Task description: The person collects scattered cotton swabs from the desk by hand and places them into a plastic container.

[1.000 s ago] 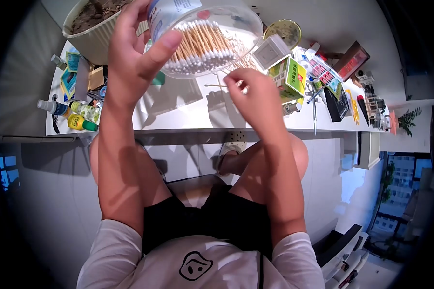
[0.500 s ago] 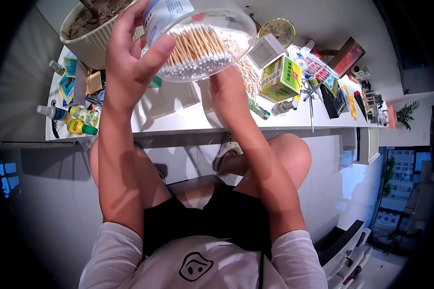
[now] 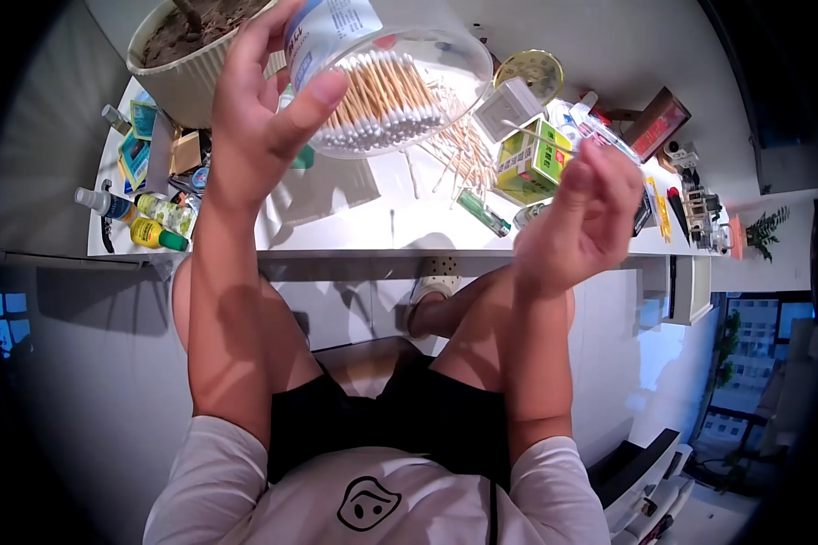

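My left hand (image 3: 268,113) is closed round a clear round tub (image 3: 459,59) with a blue and white label, tilted so its swabs show. Inside lie many cotton swabs (image 3: 386,95) with wooden sticks and white tips. My right hand (image 3: 582,213) is raised at the right, its thumb and finger pinching a single cotton swab (image 3: 538,135). Loose swabs (image 3: 463,150) are scattered on the white table behind the tub. A green and yellow box (image 3: 527,163) stands just left of my right hand.
A potted plant (image 3: 182,77) stands at the back left. Small bottles (image 3: 145,233) and packets (image 3: 134,156) lie at the left. A green tube (image 3: 483,213) is near the front edge (image 3: 364,250). A white square case (image 3: 509,107) and a round gold-rimmed object (image 3: 532,74) are behind the box.
My right hand has moved from below the tub out to the right and up, with a swab now visible in its fingers. My left hand still holds the tub, shifted slightly.
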{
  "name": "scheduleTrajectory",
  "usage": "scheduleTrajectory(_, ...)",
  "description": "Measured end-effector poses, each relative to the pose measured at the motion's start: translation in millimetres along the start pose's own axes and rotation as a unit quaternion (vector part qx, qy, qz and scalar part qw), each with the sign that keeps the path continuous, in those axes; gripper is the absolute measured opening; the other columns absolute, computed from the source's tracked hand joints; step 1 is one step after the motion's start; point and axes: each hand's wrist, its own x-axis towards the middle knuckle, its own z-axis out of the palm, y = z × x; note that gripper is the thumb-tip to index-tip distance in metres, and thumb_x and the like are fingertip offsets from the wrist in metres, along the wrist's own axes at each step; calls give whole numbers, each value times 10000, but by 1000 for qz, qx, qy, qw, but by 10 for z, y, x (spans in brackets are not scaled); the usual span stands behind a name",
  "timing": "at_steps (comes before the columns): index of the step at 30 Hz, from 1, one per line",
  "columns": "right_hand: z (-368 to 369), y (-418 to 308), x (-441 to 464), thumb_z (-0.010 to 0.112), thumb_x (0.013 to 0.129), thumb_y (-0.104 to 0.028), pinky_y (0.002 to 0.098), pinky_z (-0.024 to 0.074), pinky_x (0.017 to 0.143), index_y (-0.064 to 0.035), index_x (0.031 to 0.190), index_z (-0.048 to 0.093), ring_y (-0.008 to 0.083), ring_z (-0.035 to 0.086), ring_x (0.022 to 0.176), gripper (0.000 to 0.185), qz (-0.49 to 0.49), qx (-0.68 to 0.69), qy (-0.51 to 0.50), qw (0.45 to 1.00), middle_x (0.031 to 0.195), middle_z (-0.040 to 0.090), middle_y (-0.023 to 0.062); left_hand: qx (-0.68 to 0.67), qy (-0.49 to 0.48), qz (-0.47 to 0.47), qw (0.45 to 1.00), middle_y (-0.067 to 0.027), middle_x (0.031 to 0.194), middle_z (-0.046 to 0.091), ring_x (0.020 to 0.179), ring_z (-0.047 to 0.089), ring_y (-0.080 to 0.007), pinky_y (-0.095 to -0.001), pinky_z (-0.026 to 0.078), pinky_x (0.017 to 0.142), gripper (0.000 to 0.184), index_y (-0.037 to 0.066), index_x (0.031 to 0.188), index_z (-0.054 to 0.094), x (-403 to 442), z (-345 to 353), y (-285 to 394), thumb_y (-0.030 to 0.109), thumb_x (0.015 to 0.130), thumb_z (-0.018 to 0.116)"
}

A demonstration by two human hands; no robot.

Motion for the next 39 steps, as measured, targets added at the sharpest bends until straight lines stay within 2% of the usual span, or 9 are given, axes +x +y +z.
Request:
scheduleTrajectory(1, 25, 5, -2, 674, 772, 62, 219, 420, 614, -2, 937, 657, 142, 554, 726, 178, -48, -30, -16, 998, 838, 610, 89, -1, -3, 1, 1000, -166, 1243, 480, 1162, 473, -229, -335, 339, 1018, 873, -84, 1327, 355, -2, 9, -4, 484, 742, 665)
scheduleTrajectory(2, 63, -27, -33, 690, 740, 72, 239, 432, 615, -11, 918, 670, 167, 560, 707, 197, -10, -13, -32, 999, 817, 617, 94, -1, 0, -2, 1000, -168, 1247, 478, 1167, 469, -233, -338, 338, 1020, 876, -84, 1326, 359, -8, 15, -9, 490, 739, 667)
scheduleTrajectory(7, 232, 96, -53, 703, 683, 53, 291, 437, 597, -46, 879, 690, 205, 562, 679, 220, -76, -132, -98, 984, 802, 631, 62, 30, -2, 16, 999, -176, 1262, 469, 1189, 450, -244, -344, 327, 1026, 897, -86, 1326, 362, -23, 22, -58, 509, 730, 672)
scheduleTrajectory(11, 287, 150, -94, 696, 672, 2, 314, 405, 574, -68, 870, 686, 201, 552, 667, 210, -101, -163, -121, 974, 805, 633, 19, 59, -26, 16, 998, -182, 1269, 466, 1202, 438, -250, -348, 313, 1033, 910, -89, 1328, 362, -25, 30, -28, 523, 728, 668)
scheduleTrajectory(27, 318, 200, -149, 692, 688, -65, 309, 372, 604, -98, 889, 682, 178, 538, 718, 204, -105, -218, -148, 959, 828, 635, -13, 68, -24, 28, 997, -187, 1266, 476, 1200, 443, -255, -350, 299, 1041, 888, -92, 1321, 372, -34, 45, -26, 506, 732, 659)
scheduleTrajectory(33, 248, 113, -94, 577, 672, -9, 310, 390, 621, -93, 867, 684, 181, 540, 725, 239, -88, -207, -164, 960, 823, 632, 2, 68, -21, 22, 997, -189, 1263, 478, 1182, 456, -255, -349, 313, 1028, 889, -92, 1323, 371, -19, 34, -14, 527, 744, 640)
scheduleTrajectory(35, 175, 133, -62, 519, 674, 5, 323, 418, 630, -71, 815, 682, 198, 544, 697, 228, -43, -149, -101, 983, 770, 628, 42, 71, -20, 20, 997, -187, 1261, 481, 1173, 461, -250, -346, 318, 1023, 887, -90, 1323, 372, -21, 0, -36, 530, 746, 638)
scheduleTrajectory(36, 118, 149, -42, 519, 674, 5, 323, 418, 630, -71, 815, 682, 198, 544, 697, 228, -43, -148, -102, 983, 770, 628, 42, 74, -19, 19, 997, -184, 1259, 483, 1163, 467, -245, -344, 324, 1017, 885, -88, 1322, 373, -23, -13, -43, 533, 748, 635)
scheduleTrajectory(39, 24, 150, -3, 502, 721, -15, 350, 450, 612, -28, 735, 663, 251, 557, 619, 162, 172, -135, -145, 965, 689, 615, 110, 61, -11, 6, 998, -179, 1255, 488, 1149, 474, -237, -338, 331, 1009, 882, -85, 1322, 372, -21, -2, -4, 533, 750, 634)
